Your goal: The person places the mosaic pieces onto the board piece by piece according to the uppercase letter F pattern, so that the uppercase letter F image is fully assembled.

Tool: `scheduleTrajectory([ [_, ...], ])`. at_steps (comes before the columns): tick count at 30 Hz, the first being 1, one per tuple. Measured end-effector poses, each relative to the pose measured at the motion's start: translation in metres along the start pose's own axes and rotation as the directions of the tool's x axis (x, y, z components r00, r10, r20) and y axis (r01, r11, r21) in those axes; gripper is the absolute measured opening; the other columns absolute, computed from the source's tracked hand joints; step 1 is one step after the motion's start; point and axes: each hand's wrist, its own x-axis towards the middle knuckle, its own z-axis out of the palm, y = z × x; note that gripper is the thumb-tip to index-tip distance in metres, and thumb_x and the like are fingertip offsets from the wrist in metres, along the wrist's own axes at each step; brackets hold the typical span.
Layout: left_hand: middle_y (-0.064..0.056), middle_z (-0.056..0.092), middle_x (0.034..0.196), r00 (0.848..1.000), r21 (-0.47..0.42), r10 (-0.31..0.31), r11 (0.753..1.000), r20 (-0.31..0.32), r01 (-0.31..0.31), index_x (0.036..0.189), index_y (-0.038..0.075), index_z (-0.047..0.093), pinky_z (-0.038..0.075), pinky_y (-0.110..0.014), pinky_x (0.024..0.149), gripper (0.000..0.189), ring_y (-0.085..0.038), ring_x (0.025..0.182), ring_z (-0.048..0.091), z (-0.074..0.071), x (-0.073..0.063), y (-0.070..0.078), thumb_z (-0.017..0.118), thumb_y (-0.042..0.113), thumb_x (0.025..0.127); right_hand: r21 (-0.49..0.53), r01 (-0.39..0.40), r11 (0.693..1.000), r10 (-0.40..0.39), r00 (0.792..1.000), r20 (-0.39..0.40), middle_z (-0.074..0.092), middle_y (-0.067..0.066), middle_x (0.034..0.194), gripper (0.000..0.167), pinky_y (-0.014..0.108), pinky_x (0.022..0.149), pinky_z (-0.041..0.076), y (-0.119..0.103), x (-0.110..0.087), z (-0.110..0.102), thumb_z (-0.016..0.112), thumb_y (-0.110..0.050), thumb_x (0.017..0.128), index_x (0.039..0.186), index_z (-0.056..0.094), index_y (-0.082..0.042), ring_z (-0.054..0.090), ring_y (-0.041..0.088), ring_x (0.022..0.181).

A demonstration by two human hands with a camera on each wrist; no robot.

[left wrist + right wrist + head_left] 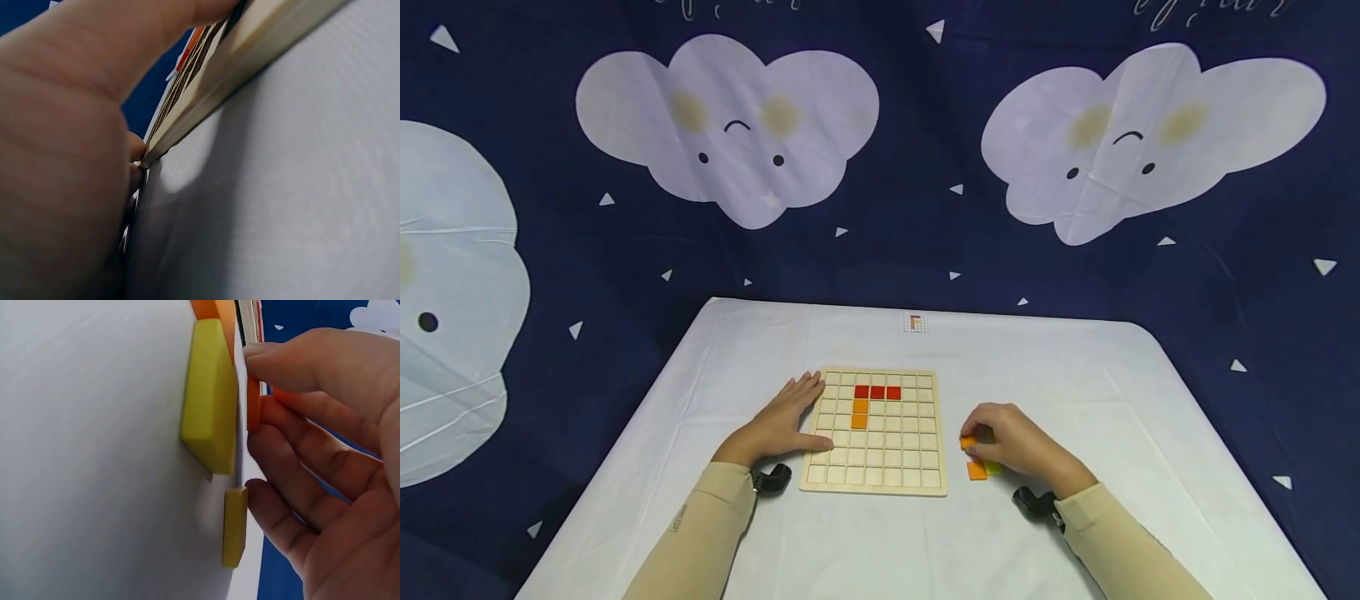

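Note:
A pale wooden grid board [874,492] lies on the table, with a row of red tiles [877,392] and two orange tiles [860,413] below its left end. My left hand [781,422] rests at the board's left edge, fingers straight and thumb over the rim; in the left wrist view the thumb [119,47] hides part of the board. Right of the board, my right hand [1011,437] pinches an orange tile [253,403] between thumb and fingertips. Beneath and beside it lie a loose orange tile [977,472], a yellow-green tile [209,394] and another yellowish tile [235,528].
A small card [915,322] with a coloured grid pattern lies near the back edge of the white-covered table [1037,358]. Behind hangs a dark blue cloth [917,242] printed with clouds. Black wrist cameras [1036,503] sit under both cuffs.

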Motion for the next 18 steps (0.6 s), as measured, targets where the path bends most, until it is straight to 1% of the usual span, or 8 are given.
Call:
scheduleTrajectory([
  [5, -0.016, 0.017, 0.173, 1.000, -0.001, -0.008, 1.000, -0.001, 0.008, 0.164, -0.002, 0.030, 0.005, -0.047, 0.128, 0.122, -0.033, 0.159, 0.010, 0.000, 0.001, 0.001, 0.083, 0.068, 0.078, -0.020, 0.023, 1.000, -0.023, 0.999, -0.026, 0.070, -0.012, 0.100, 0.019, 0.030, 0.081, 0.060, -0.007, 0.012, 0.002, 0.087, -0.006, 0.088, 0.102, 0.078, -0.015, 0.065, 0.007, 0.090],
  [10, -0.016, 0.017, 0.173, 1.000, -0.004, -0.010, 1.000, -0.003, 0.010, 0.164, -0.002, 0.030, 0.005, -0.047, 0.128, 0.122, -0.032, 0.159, 0.010, -0.001, 0.001, 0.001, 0.083, 0.067, 0.078, -0.023, 0.101, 0.995, -0.102, 0.994, -0.035, 0.071, -0.009, 0.100, 0.017, 0.031, 0.081, 0.060, -0.022, 0.031, 0.007, 0.086, -0.005, 0.088, 0.102, 0.078, -0.012, 0.066, 0.008, 0.091],
  [13, -0.016, 0.017, 0.173, 1.000, -0.001, -0.006, 1.000, -0.001, 0.006, 0.164, -0.002, 0.030, 0.005, -0.047, 0.128, 0.122, -0.032, 0.159, 0.010, -0.001, 0.001, 0.001, 0.083, 0.067, 0.078, 0.004, 0.128, 0.992, -0.128, 0.991, -0.024, 0.072, -0.008, 0.099, 0.017, 0.032, 0.080, 0.060, -0.033, 0.042, 0.013, 0.086, -0.007, 0.088, 0.102, 0.078, -0.011, 0.066, 0.010, 0.090],
  [16, -0.016, 0.017, 0.172, 1.000, 0.001, -0.006, 1.000, -0.002, 0.006, 0.163, -0.003, 0.031, 0.005, -0.047, 0.128, 0.122, -0.033, 0.159, 0.010, 0.000, 0.001, 0.001, 0.083, 0.067, 0.079, 0.027, 0.126, 0.992, -0.126, 0.992, -0.001, 0.072, -0.009, 0.099, 0.017, 0.032, 0.080, 0.059, -0.043, 0.053, 0.020, 0.087, -0.011, 0.089, 0.103, 0.079, -0.013, 0.066, 0.010, 0.089],
  [18, -0.016, 0.017, 0.173, 1.000, -0.001, -0.007, 1.000, -0.002, 0.007, 0.163, -0.002, 0.031, 0.005, -0.047, 0.128, 0.122, -0.032, 0.159, 0.010, 0.001, 0.001, 0.001, 0.083, 0.067, 0.079, 0.021, 0.129, 0.991, -0.130, 0.991, 0.020, 0.072, -0.009, 0.100, 0.016, 0.031, 0.082, 0.058, -0.047, 0.061, 0.025, 0.088, -0.014, 0.089, 0.103, 0.080, -0.014, 0.065, 0.009, 0.091],
])
